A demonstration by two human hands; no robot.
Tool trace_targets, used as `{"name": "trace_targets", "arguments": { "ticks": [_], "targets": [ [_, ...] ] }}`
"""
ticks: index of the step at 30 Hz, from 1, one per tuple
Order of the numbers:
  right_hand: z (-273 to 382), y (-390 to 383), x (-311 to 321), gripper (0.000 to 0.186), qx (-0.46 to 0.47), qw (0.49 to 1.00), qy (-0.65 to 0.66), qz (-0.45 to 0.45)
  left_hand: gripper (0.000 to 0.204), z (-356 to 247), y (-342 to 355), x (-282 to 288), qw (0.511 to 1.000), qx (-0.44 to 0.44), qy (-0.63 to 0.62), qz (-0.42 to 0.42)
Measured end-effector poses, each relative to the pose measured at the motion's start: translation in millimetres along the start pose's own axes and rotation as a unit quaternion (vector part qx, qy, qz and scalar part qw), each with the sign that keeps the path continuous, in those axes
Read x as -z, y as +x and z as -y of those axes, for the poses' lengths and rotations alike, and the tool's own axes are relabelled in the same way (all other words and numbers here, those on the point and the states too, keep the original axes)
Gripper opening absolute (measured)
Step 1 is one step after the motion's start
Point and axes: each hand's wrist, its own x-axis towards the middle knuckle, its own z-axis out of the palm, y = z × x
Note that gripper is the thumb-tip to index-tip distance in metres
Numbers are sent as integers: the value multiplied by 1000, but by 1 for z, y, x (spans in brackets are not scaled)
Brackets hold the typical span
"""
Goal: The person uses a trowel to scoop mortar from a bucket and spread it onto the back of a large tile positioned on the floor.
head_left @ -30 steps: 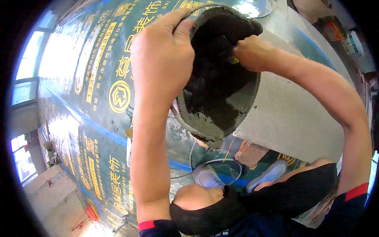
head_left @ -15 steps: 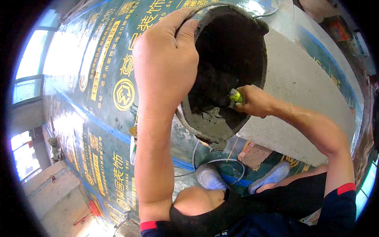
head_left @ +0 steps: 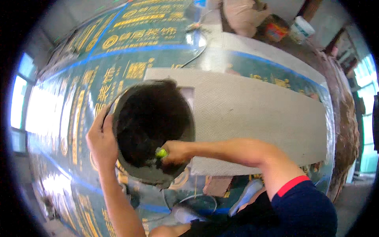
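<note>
A black bucket [head_left: 158, 98] is tilted with its mouth toward me, grey mortar smeared along its lower rim. My left hand [head_left: 103, 140] is closed on the bucket's left edge, thumb at the rim and the other fingers partly hidden behind. Reaching in from the right, my right hand [head_left: 176, 152] is closed round a tool's yellow-green handle [head_left: 161, 153] inside the mouth. The tool's working end is lost in the dark interior, so its kind does not show. Beside and partly behind the bucket lies a large pale grey slab [head_left: 256, 118] with a finely ridged face.
Green printed protective sheeting [head_left: 162, 59] with blue tape covers the floor. A reddish-brown block [head_left: 218, 185] and a thin looped cable [head_left: 215, 203] lie near my feet. At the back right are a bulky sack [head_left: 242, 17], a dark bucket with a red label [head_left: 276, 28] and a white pail [head_left: 302, 29].
My view has swung, showing more of the slab and far floor. The bucket and both hands now appear farther from me and more to the left. Both hands keep their grips.
</note>
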Motion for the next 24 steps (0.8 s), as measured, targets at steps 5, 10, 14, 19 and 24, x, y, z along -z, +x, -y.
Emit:
{"name": "trace_targets", "arguments": {
  "ticks": [5,10,14,19,24],
  "targets": [
    [7,-40,26,21,13,1000,23,1,29,-35,13,-9,1000,9,-13,12],
    [15,-106,37,25,21,999,-22,-23,32,-5,-8,7,1000,-4,26,12],
    [11,-197,66,41,-35,987,-84,-134,34,15,-5,21,1000,24,-2,6],
    [-61,-316,65,34,-79,871,-269,-403,35,7,5,16,1000,13,-13,19],
    [-148,-342,66,36,-299,853,-230,-360,33,9,16,3,999,20,-32,33]
  ]
}}
